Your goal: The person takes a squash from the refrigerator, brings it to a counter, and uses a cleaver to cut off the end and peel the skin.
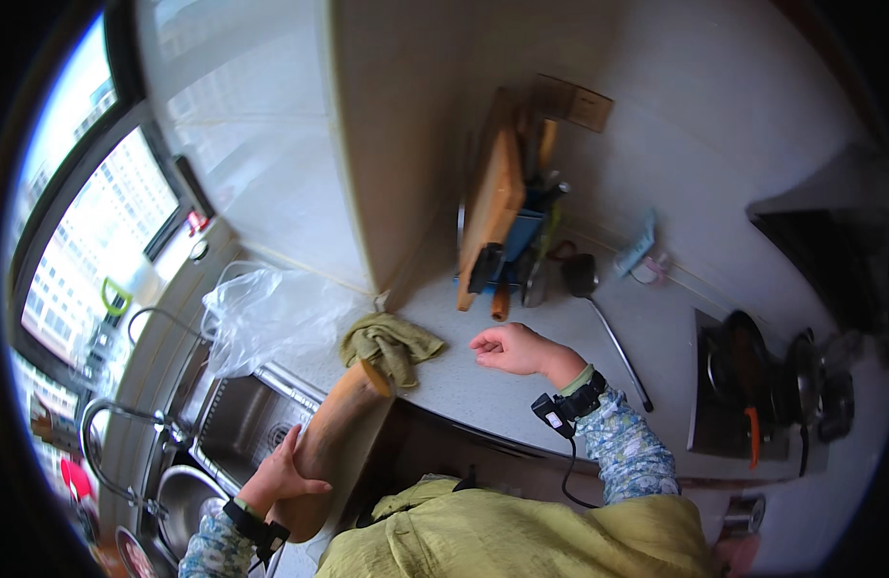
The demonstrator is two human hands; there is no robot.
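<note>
My left hand grips a long tan squash, thumb and fingers spread across its side. The squash slants over the front edge of the counter beside the sink, its flat orange cut end pointing away from me. Over the counter, my right hand holds nothing; its fingers are loosely bent, with a gap at the thumb. Just beyond it stand a wooden cutting board and a blue knife holder with several handles. A crumpled green cloth lies between the squash's cut end and my right hand.
At left is a steel sink with a faucet and a metal bowl. A clear plastic bag lies behind it. On the right are a long-handled spatula and a stove bearing dark pans.
</note>
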